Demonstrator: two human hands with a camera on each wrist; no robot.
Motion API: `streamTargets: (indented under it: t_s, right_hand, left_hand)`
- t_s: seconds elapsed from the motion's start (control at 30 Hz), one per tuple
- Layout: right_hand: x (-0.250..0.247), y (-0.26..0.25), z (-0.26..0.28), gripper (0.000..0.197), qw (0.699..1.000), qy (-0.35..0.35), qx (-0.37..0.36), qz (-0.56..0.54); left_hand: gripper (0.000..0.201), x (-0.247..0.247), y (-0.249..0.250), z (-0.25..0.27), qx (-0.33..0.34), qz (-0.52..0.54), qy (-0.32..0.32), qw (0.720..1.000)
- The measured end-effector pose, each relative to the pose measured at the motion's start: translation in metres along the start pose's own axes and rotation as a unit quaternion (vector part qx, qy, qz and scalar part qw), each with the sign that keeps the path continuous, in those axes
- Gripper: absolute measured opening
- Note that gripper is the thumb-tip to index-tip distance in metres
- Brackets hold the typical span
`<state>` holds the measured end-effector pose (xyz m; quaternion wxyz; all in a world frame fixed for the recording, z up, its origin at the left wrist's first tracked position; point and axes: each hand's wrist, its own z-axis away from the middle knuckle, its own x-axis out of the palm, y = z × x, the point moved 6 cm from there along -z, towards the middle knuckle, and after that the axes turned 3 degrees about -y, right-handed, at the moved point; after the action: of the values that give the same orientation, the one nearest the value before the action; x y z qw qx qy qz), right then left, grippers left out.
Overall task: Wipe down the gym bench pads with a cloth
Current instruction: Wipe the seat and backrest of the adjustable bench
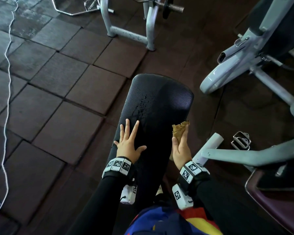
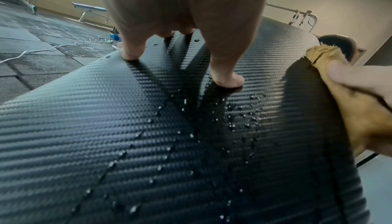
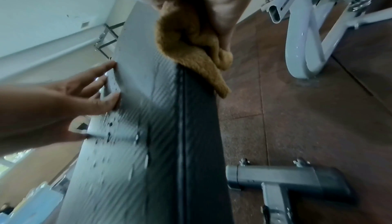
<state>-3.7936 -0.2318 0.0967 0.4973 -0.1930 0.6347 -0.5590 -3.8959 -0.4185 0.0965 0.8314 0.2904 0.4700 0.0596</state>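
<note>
A long black textured bench pad (image 1: 156, 102) runs away from me, with water droplets (image 2: 231, 123) scattered on its top. My left hand (image 1: 128, 141) lies flat on the pad's near left part, fingers straight and spread; its fingers (image 2: 224, 70) press the surface. My right hand (image 1: 181, 145) grips a bunched mustard-brown cloth (image 1: 180, 128) against the pad's right edge. In the right wrist view the cloth (image 3: 191, 46) hangs over the pad's side wall (image 3: 197, 127), the left hand (image 3: 70, 100) on top beyond it.
Grey machine frames (image 1: 126, 29) stand ahead, and another pale frame (image 1: 244, 65) sits right of the bench. The bench's grey foot bar (image 3: 286, 179) lies on the brown rubber floor tiles. A white cable (image 1: 7, 92) trails down the left. A maroon pad (image 1: 278, 206) sits at right.
</note>
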Motion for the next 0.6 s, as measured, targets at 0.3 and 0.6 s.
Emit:
streamTargets:
  t_s: [0.3, 0.6]
  right_hand:
    - [-0.049, -0.043, -0.114, 0.054, 0.994, 0.107, 0.035, -0.001]
    - [-0.007, -0.016, -0.037, 0.062, 0.995, 0.098, -0.003, -0.014]
  left_hand:
    - [0.108, 0.0, 0.001, 0.001, 0.0, 0.015, -0.006, 1.0]
    - [0.108, 0.001, 0.001, 0.001, 0.001, 0.012, -0.003, 1.0]
